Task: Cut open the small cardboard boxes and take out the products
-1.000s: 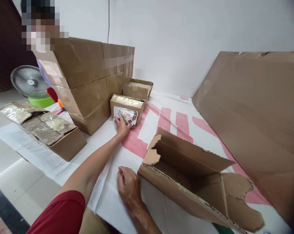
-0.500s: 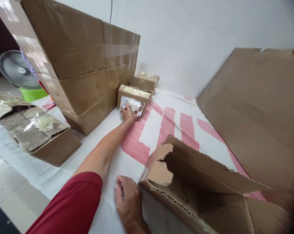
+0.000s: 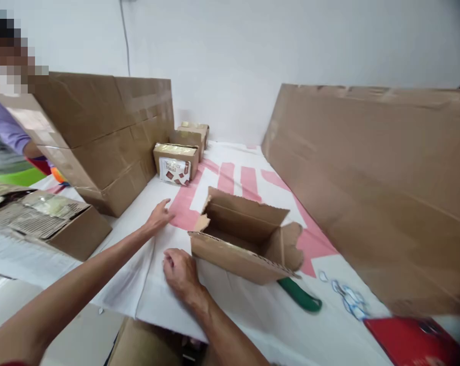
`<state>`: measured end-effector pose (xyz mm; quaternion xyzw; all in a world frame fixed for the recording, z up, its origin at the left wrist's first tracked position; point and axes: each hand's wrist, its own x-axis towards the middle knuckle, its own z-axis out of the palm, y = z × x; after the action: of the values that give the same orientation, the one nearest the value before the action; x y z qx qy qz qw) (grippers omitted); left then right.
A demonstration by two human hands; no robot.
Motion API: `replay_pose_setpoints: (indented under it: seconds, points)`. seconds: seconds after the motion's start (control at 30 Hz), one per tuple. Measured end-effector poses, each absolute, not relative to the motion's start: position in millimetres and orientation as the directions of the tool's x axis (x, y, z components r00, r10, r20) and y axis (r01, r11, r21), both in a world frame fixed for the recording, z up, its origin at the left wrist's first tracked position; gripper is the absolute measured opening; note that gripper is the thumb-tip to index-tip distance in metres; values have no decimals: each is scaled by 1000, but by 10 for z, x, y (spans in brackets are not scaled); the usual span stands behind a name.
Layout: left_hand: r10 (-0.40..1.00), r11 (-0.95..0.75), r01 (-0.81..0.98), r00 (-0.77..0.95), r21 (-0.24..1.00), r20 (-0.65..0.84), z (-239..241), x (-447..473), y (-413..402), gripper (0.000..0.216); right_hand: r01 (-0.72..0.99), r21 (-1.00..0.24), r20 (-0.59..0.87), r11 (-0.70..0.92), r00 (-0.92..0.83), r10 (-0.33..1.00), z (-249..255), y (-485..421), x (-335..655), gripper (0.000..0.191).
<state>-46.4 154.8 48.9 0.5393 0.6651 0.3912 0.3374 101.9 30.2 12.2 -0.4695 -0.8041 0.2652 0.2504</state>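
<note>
My left hand (image 3: 160, 216) is stretched over the white tablecloth, fingers apart and holding nothing. Beyond it, a white printed food packet (image 3: 175, 171) leans upright against the front of a small carton (image 3: 195, 152) filled with foil packets. My right hand (image 3: 181, 272) rests on the cloth with its fingers curled in, nothing visible in them. Just right of it stands an open cardboard box (image 3: 230, 254) with torn flaps; the part of its inside that shows holds nothing. A green curved handle (image 3: 300, 296) sticks out from behind that box's near corner.
Stacked taped cartons (image 3: 100, 137) form a wall at left; a big cardboard sheet (image 3: 367, 188) stands at right. A carton of packets (image 3: 75, 231) is at the left edge. A red phone (image 3: 413, 340) lies front right. A co-worker's purple sleeve (image 3: 8, 124) shows far left.
My left hand has let go of the white packet and drawn back toward me; the packet stays leaning on the carton. The view has shifted, showing the phone, green handle and co-worker.
</note>
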Motion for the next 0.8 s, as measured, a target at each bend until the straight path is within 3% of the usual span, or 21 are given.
replay_pose_setpoints:
  seconds: [0.13, 0.23, 0.3, 0.4, 0.47, 0.57, 0.67, 0.8]
  points:
    - [997, 76, 432, -27, 899, -72, 547, -562, 870, 76, 553, -666, 172, 501, -539, 825, 433, -32, 1302, 22]
    - [990, 82, 366, 73, 927, -117, 570, -535, 561, 82, 416, -665, 338, 620, -574, 746, 679, -477, 1723, 18]
    - [983, 89, 309, 127, 947, -134, 588, -447, 434, 88, 355, -640, 512, 681, -464, 723, 803, -771, 2104, 17]
    - [979, 61, 232, 175, 971, -103, 664, -239, 324, 94, 538, -602, 608, 590, -170, 776, 889, -1024, 2744, 21]
    - [983, 18, 187, 177, 982, -52, 745, -75, 298, 97, 670, -653, 571, 351, 132, 810, 887, -990, 3106, 15]
    - [988, -51, 105, 148, 993, 35, 859, 177, 324, 100, 660, -744, 444, 106, 370, 816, 846, -685, 3375, 50]
    - [987, -88, -2, 132, 996, 87, 918, 393, 381, 100, 563, -821, 330, 94, 335, 882, 824, -317, 3312, 87]
    - [992, -121, -61, 25, 991, 123, 926, 444, 401, 87, 511, -846, 295, 151, 212, 932, 848, -51, 3007, 85]
